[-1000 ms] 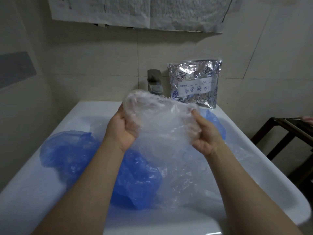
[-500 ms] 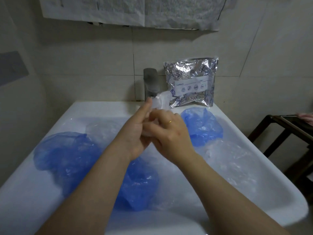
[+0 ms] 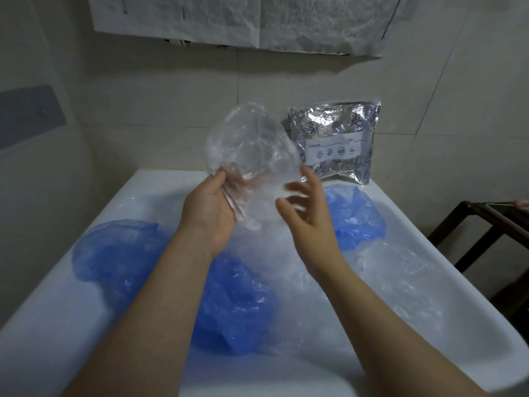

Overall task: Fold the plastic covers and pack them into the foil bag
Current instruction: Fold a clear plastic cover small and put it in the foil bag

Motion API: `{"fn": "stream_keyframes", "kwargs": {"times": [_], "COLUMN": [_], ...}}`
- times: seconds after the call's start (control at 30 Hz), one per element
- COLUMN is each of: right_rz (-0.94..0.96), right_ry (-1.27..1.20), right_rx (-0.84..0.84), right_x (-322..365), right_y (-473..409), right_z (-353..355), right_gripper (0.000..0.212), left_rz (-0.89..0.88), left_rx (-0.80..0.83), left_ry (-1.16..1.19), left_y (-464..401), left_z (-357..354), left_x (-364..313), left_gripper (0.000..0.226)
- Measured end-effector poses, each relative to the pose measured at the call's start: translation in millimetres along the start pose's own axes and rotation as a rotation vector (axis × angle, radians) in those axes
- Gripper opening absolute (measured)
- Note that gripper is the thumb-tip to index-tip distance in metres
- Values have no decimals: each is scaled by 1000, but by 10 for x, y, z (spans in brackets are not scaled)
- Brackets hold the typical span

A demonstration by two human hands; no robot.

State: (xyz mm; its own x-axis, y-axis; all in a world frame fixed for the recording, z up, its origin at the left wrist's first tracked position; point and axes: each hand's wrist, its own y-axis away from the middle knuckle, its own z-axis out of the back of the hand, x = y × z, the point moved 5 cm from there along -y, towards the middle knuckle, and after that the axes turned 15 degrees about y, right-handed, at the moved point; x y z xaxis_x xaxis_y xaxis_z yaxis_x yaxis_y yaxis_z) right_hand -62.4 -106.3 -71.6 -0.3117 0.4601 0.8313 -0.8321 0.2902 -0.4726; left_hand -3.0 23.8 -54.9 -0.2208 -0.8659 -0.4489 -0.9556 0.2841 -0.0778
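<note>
A clear plastic cover [image 3: 252, 147] stands puffed up above the white sink [image 3: 86, 310]. My left hand [image 3: 210, 213] grips its lower edge between thumb and fingers. My right hand [image 3: 307, 209] is just to the right of the cover with fingers spread, touching or nearly touching it. The silver foil bag [image 3: 337, 138] leans against the tiled wall at the sink's back edge. Blue covers lie in the basin at the left [image 3: 120, 250], the middle [image 3: 237, 305] and the right [image 3: 355, 216]. Another clear cover [image 3: 400, 276] lies at the right.
A dark wooden rack [image 3: 486, 224] stands to the right of the sink. A sheet of newspaper [image 3: 243, 21] hangs on the wall above. The tap is hidden behind the raised cover.
Half a second ago both hands were pressed together with the cover crumpled small. Now the cover has spread open and risen, and my right hand has come away with fingers apart.
</note>
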Motion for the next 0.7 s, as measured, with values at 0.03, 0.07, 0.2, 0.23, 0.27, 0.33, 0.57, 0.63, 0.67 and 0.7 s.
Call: {"fn": "stream_keyframes", "kwargs": {"times": [0.03, 0.07, 0.2, 0.23, 0.27, 0.33, 0.57, 0.63, 0.67, 0.7], "right_rz": [-130, -273, -505, -506, -506, -496, -317, -251, -226, -215], "right_ry": [35, 51, -351, -449, -522, -626, -464, -322, -270, -229], "right_rx": [-64, -51, 296, 313, 282, 157, 35, 89, 112, 126], "right_x": [-95, -201, -368, -341, -326, -313, -267, -248, -236, -224], "right_y": [-19, -29, -7, -12, -26, -77, -127, -106, -97, -93], "right_z": [34, 42, -131, -140, -131, -62, 113, 55, 31, 28], "right_gripper": [70, 82, 40, 25, 15, 10, 14, 17, 17, 16], "left_rz": [6, 19, 47, 31, 11, -13, 168, 78, 22, -17], "left_rx": [-13, -8, 96, 141, 176, 158, 30, -28, -67, -91], "left_ry": [-2, -9, -67, -65, -82, -204, -689, -762, -802, -828], "left_y": [11, 26, 130, 137, 140, 113, 218, 191, 171, 154], "left_z": [-3, -19, -156, -179, -199, -173, -51, -30, -4, 12], "left_x": [17, 37, 78, 71, 58, 68, 366, 331, 296, 267], "left_gripper": [35, 38, 40, 37, 32, 32, 41, 25, 19, 14]}}
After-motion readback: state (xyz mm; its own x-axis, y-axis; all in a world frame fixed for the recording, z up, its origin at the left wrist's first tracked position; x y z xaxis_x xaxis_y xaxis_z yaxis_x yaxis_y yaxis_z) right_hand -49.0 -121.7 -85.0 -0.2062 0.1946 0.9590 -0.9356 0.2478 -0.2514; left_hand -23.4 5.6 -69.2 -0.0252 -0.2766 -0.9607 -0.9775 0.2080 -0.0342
